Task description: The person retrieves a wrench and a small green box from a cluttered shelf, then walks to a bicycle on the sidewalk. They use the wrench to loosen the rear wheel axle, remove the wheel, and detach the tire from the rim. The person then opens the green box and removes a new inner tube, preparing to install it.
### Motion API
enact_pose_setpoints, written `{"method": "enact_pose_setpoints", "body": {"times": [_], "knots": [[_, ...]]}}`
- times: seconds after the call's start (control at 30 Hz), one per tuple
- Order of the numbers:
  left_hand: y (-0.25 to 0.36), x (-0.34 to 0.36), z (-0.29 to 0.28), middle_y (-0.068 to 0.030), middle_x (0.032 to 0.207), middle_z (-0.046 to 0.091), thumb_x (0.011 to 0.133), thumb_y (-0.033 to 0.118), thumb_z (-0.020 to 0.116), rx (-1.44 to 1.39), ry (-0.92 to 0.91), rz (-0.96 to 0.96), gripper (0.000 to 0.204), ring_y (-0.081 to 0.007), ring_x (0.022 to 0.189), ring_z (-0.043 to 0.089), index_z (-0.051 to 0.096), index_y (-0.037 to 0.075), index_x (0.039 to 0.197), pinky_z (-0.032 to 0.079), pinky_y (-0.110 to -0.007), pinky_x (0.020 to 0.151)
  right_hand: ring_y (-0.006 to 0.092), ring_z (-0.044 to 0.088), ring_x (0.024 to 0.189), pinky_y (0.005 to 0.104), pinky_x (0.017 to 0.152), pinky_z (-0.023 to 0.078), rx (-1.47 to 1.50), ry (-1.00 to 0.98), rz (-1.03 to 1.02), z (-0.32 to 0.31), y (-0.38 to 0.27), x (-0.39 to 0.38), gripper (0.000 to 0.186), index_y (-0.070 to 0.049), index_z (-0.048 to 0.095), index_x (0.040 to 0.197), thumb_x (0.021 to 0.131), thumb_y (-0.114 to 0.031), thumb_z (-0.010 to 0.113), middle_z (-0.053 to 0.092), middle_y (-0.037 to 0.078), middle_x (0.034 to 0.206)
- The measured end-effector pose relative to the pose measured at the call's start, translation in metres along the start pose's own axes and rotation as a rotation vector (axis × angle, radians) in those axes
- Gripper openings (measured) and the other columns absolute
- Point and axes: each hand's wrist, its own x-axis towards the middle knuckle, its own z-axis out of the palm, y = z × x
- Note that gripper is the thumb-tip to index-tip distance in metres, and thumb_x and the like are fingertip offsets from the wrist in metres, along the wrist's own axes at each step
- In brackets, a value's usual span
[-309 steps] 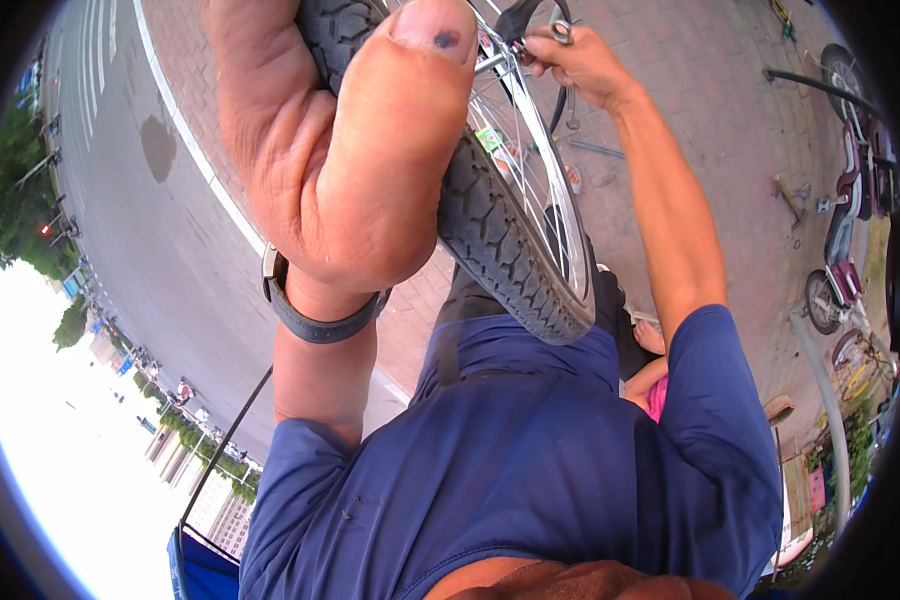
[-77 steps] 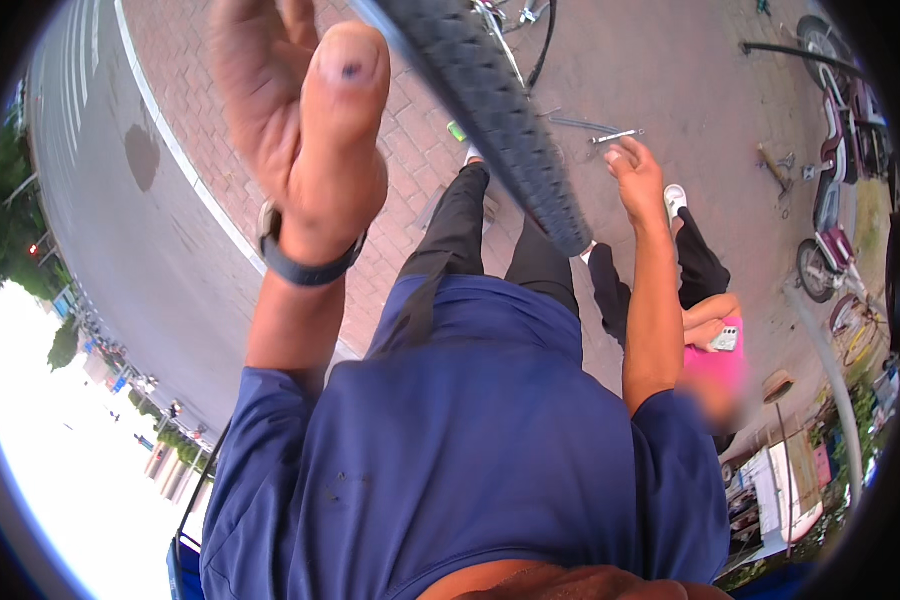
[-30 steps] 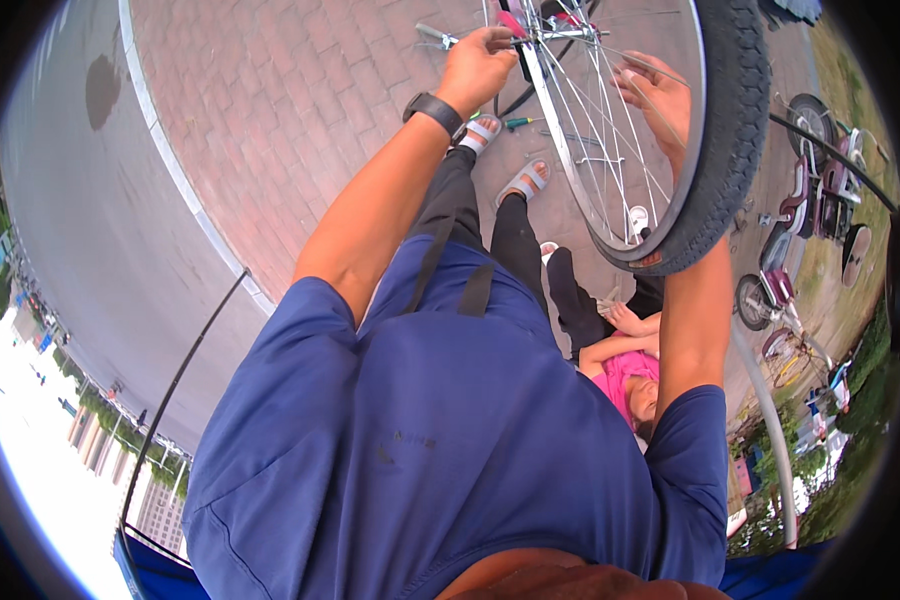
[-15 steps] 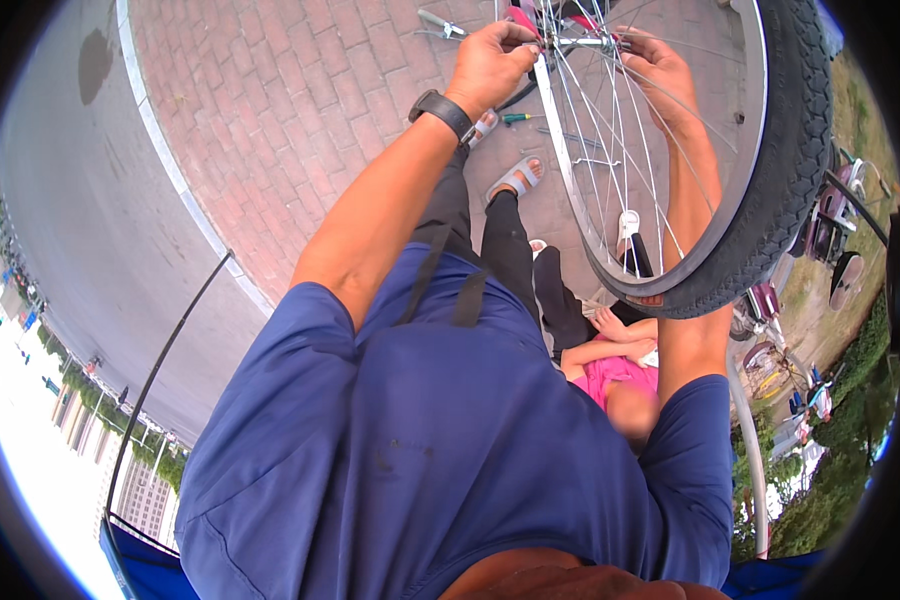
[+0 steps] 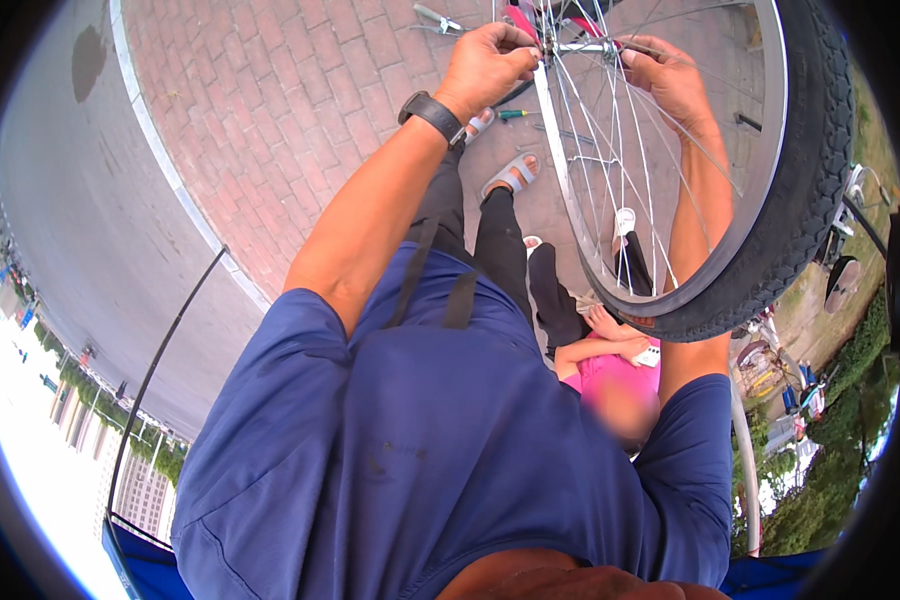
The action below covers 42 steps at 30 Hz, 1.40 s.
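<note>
A bicycle wheel (image 5: 815, 190) with a knobbly black tyre, silver rim and thin spokes stands tilted in front of me on the right. My left hand (image 5: 490, 65), a dark watch on its wrist, pinches the left end of the wheel's axle by the hub (image 5: 582, 47). Thumb and fingers of my right hand (image 5: 670, 80) close around the axle's other end, partly seen through the spokes. Small parts under the fingertips are too hidden to make out. Pinkish-red bicycle frame parts (image 5: 519, 20) show just beyond the hub.
A green-handled tool (image 5: 513, 114) and a lever with a grey grip (image 5: 437, 18) lie on the brick paving (image 5: 270, 120). A seated person in a pink top (image 5: 620, 382) is close by, below the wheel. Parked bikes (image 5: 842, 280) stand at right; a kerb (image 5: 160, 150) borders the road.
The wheel's tyre and rim have shifted slightly right and down in view. Both hands keep to the axle ends, with the right forearm a little farther right.
</note>
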Motion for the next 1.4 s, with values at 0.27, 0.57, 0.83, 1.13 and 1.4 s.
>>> {"method": "enact_pose_setpoints", "body": {"times": [0.27,0.57,0.83,1.13,1.4], "knots": [[0.000,0.001,-0.003,-0.0125,0.099,0.072,0.092,0.010,0.070,0.034,-0.034,-0.023,0.024,-0.0175,0.086,0.072,0.066,-0.006,0.109,0.060,-0.031,0.078,0.0176,0.067,0.097,0.0329,0.093,0.055,-0.187,-0.072,0.000,-0.005,-0.011,0.007,0.027,0.005,0.063,0.120,0.094,-0.003,0.058,0.070,0.011,0.107],[0.008,-0.004,0.004,-0.0114,0.094,0.074,0.091,0.008,0.069,0.264,0.052,0.073,0.024,-0.0142,0.082,0.072,0.067,-0.007,0.109,0.059,-0.027,0.074,0.0173,0.069,0.096,0.0313,0.093,0.055,-0.208,-0.063,-0.117,-0.003,-0.006,-0.001,0.031,0.006,0.064,0.123,0.093,-0.001,0.059,0.071,0.011,0.108],[0.029,-0.008,0.005,-0.0141,0.095,0.074,0.090,0.009,0.069,0.152,0.019,-0.100,0.024,-0.0165,0.082,0.073,0.069,-0.008,0.108,0.059,-0.028,0.072,0.0153,0.069,0.092,0.0287,0.085,0.056,-0.175,-0.053,-0.232,-0.013,0.025,0.005,0.027,0.005,0.064,0.121,0.095,-0.002,0.062,0.071,0.009,0.103],[0.028,-0.005,0.002,-0.0157,0.093,0.074,0.088,0.010,0.070,0.105,0.000,-0.144,0.024,-0.0194,0.081,0.074,0.068,-0.009,0.104,0.061,-0.030,0.072,0.0181,0.070,0.096,0.0310,0.088,0.057,-0.529,-0.005,-0.294,-0.022,0.011,0.003,0.020,0.004,0.062,0.116,0.097,-0.001,0.059,0.070,0.010,0.107],[0.018,-0.002,-0.001,-0.0158,0.094,0.071,0.088,0.009,0.068,0.005,-0.005,-0.152,0.026,-0.0208,0.079,0.073,0.064,-0.010,0.106,0.061,-0.031,0.069,0.0239,0.070,0.098,0.0369,0.088,0.059,0.098,0.102,-0.029,-0.023,0.041,-0.034,0.022,0.004,0.060,0.116,0.097,-0.007,0.057,0.069,0.017,0.110]]}}
